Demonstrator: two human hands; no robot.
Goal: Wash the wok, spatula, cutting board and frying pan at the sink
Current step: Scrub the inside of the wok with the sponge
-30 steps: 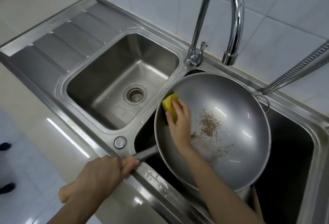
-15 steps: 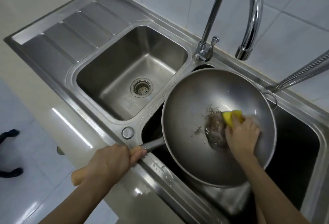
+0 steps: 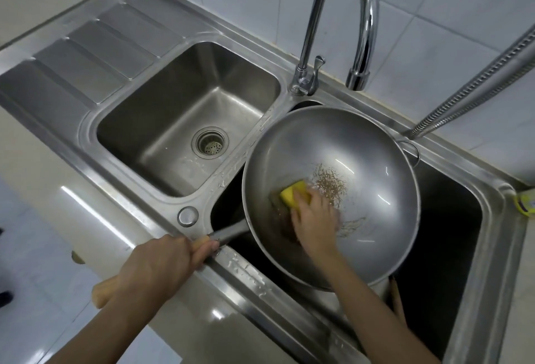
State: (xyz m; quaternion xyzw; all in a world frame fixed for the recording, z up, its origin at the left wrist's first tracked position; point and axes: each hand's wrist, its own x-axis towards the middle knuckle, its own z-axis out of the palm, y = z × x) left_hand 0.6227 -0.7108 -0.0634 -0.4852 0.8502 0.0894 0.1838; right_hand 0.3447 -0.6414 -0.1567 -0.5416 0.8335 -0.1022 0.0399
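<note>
A large steel wok (image 3: 373, 155) sits tilted over the right sink basin, with brown food bits stuck near its middle. My left hand (image 3: 157, 266) grips the wok's wooden handle (image 3: 101, 291) at the sink's front edge. My right hand (image 3: 314, 216) holds a yellow sponge (image 3: 292, 193) pressed against the wok's inner wall, left of the brown bits. A wooden handle tip (image 3: 398, 300) pokes out under the wok beside my right forearm. Spatula, cutting board and frying pan are hidden or out of view.
The left basin (image 3: 162, 109) holds only its drain strainer (image 3: 210, 143). A curved chrome faucet (image 3: 360, 16) stands behind the wok, its spout over the wok's far rim. A metal spray hose (image 3: 474, 83) crosses the upper right. A yellow item (image 3: 525, 203) lies at the right edge.
My right hand has swept the sponge from the wok's left rim to its right side and back to the lower left of the bowl. My left hand stays on the handle.
</note>
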